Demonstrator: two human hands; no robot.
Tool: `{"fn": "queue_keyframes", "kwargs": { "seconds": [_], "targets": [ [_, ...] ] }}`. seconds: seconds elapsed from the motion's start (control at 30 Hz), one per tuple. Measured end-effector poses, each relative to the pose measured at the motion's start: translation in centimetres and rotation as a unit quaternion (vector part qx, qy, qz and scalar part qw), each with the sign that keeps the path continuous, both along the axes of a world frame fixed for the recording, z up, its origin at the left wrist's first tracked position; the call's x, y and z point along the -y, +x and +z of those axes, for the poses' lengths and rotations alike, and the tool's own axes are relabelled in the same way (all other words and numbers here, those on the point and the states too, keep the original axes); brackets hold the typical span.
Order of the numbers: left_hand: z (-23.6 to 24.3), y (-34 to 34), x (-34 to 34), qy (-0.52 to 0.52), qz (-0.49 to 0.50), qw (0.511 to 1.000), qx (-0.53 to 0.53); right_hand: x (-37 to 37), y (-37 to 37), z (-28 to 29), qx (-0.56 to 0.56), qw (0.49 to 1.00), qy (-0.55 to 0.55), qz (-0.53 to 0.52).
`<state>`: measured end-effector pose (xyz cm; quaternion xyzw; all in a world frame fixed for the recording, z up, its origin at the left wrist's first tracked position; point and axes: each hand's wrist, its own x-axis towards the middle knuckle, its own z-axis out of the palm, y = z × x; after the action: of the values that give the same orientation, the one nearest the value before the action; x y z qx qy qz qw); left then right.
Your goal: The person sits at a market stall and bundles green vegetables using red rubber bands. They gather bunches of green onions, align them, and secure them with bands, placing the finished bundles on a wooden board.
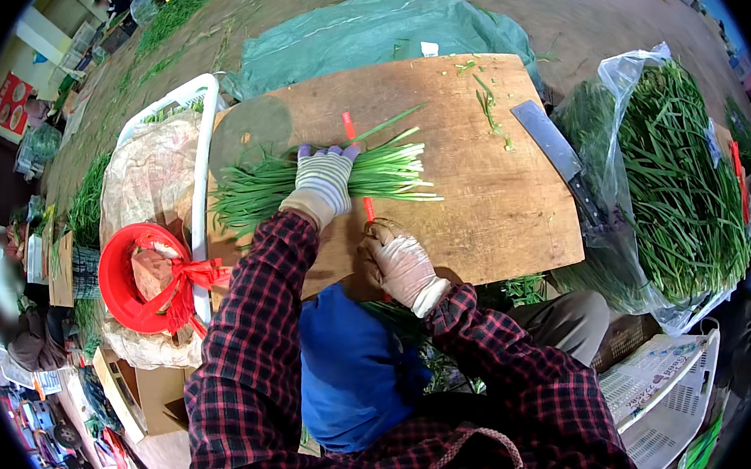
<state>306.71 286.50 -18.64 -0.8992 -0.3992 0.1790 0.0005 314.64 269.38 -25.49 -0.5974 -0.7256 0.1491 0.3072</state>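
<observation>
A bunch of green garlic chives lies across the wooden board, pale cut ends to the right and leafy tips to the left. My left hand, in a striped glove with purple fingertips, is closed over the middle of the bunch from above. A red tie strip sticks out beyond the far side of the bunch and again on the near side; between them the chives cover it. My right hand, in a whitish glove, pinches the strip's near end at the board's front edge.
A cleaver rests along the board's right edge, near scattered chive scraps. Farther right, a clear plastic bag holds many chives. On the left, a red basin sits by a white crate. Green sheeting lies beyond the board.
</observation>
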Motion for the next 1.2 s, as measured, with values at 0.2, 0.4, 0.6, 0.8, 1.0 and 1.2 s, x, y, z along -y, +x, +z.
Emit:
{"fn": "queue_keyframes", "kwargs": {
  "seconds": [0.2,0.4,0.6,0.8,1.0,1.2],
  "targets": [
    [0.8,-0.4,0.3,-0.080,0.027,0.996,0.036,0.5,0.3,-0.4,0.000,1.000,0.013,-0.027],
    [1.1,-0.7,0.2,-0.077,0.062,0.995,0.016,-0.6,0.4,0.9,-0.014,1.000,-0.020,-0.008],
    [-0.3,-1.5,1.3,0.014,0.036,0.997,0.062,-7.5,6.4,5.8,-0.018,0.984,0.090,-0.152],
    [-2.8,-1.7,-0.5,0.093,-0.085,0.984,0.123,-17.6,11.3,2.2,0.214,0.953,-0.040,-0.210],
    [-3.4,-3.2,-1.2,0.040,-0.053,0.985,0.157,-20.3,9.7,5.0,0.306,0.924,-0.229,-0.021],
    [-3.9,-2.2,-0.9,0.049,-0.059,0.984,0.159,-20.9,16.1,12.0,0.079,0.946,-0.089,-0.300]
  ]
}}
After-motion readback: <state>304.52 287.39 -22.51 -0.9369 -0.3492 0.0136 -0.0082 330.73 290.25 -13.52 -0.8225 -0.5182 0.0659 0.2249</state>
